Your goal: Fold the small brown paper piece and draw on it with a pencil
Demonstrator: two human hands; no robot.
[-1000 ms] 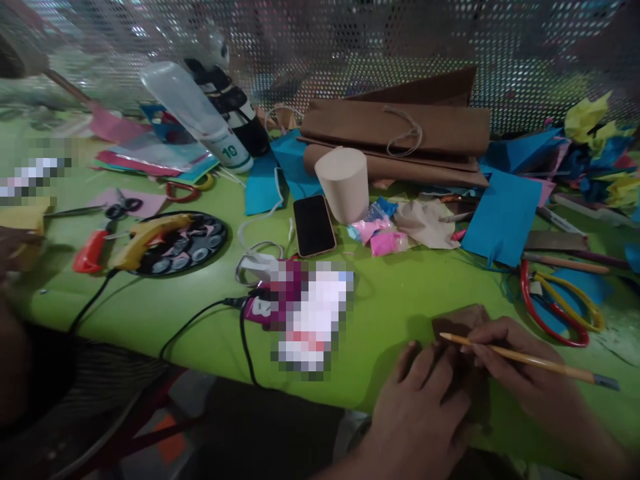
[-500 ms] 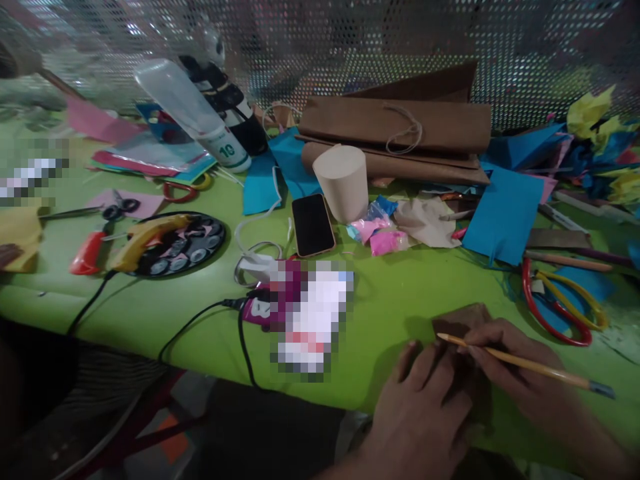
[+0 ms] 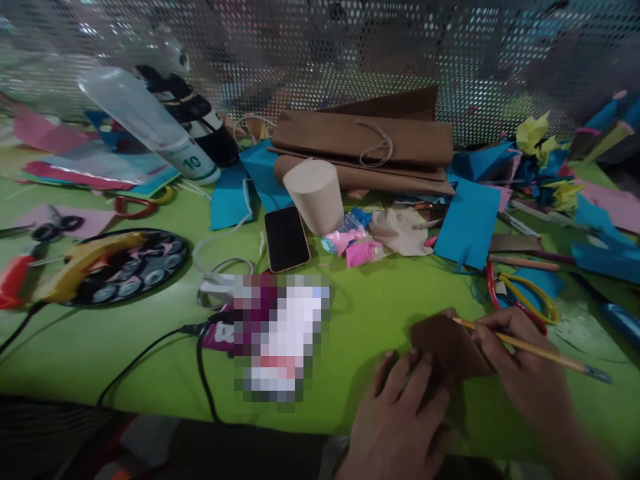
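Observation:
My right hand [image 3: 525, 370] grips a yellow pencil [image 3: 533, 346], its tip by the upper right edge of a small brown piece of paper or card [image 3: 445, 340]. The pencil's grey end points right. My left hand [image 3: 400, 413] lies over the lower left part of the brown piece, fingers stretched out and pressing it to the green table [image 3: 370, 320]. That covered part of the piece is hidden. Just beyond my right hand lie scissors with red and yellow handles [image 3: 533, 297].
Left of my hands are a blurred-out phone screen [image 3: 295, 333], a purple power strip [image 3: 225, 337] with cables, and a yellow glue gun [image 3: 95, 260]. Behind stand a pale cylinder [image 3: 315, 197], a dark phone [image 3: 287, 239], folded brown paper [image 3: 360, 137] and blue paper [image 3: 467, 223].
The view has swung right, so things on the table sit further left. My right hand has shifted back from the brown piece, uncovering more of it; the pencil tip is now by its upper right edge.

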